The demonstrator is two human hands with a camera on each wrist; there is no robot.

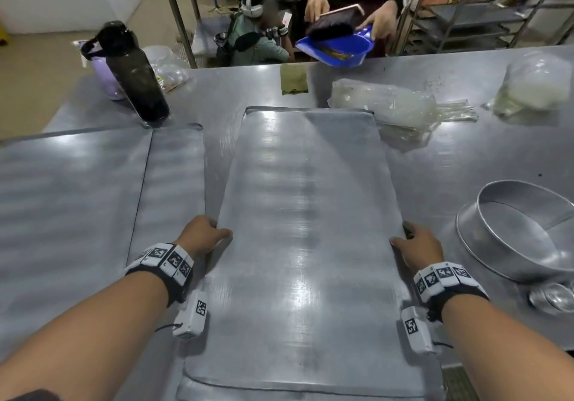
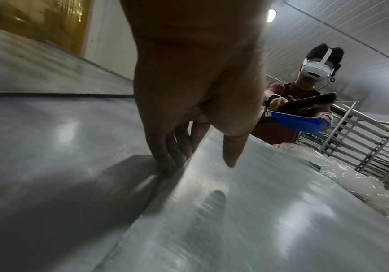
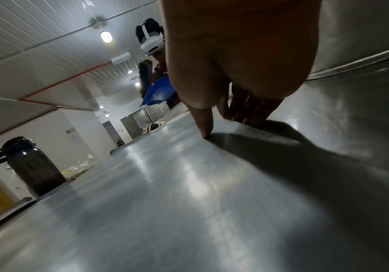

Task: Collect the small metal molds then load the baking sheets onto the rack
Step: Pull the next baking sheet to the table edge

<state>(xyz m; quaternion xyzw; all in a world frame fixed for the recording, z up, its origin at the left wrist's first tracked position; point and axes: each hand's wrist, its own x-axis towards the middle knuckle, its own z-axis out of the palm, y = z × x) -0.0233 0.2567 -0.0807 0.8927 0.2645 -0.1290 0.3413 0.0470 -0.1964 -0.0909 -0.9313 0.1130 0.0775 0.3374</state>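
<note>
A long metal baking sheet (image 1: pixel 304 214) lies lengthwise on the steel table in front of me. My left hand (image 1: pixel 214 230) grips its left edge, with the fingers (image 2: pixel 170 162) curled down at the rim and the thumb over the top. My right hand (image 1: pixel 407 239) grips the right edge, thumb tip (image 3: pixel 206 135) on the sheet (image 3: pixel 165 184) and fingers over the rim. More baking sheets (image 1: pixel 77 198) lie overlapped at the left. Small shiny metal molds (image 1: pixel 553 299) sit at the right beside a round metal pan (image 1: pixel 521 233). The tray rack (image 1: pixel 484 18) stands beyond the table, far right.
A dark water bottle (image 1: pixel 136 71) stands at the back left. Crumpled plastic bags (image 1: pixel 388 105) lie just past the sheet's far right corner. Across the table a person holds a blue dustpan (image 1: pixel 338 46) and a brush. A green cloth (image 1: pixel 293 79) lies at the far edge.
</note>
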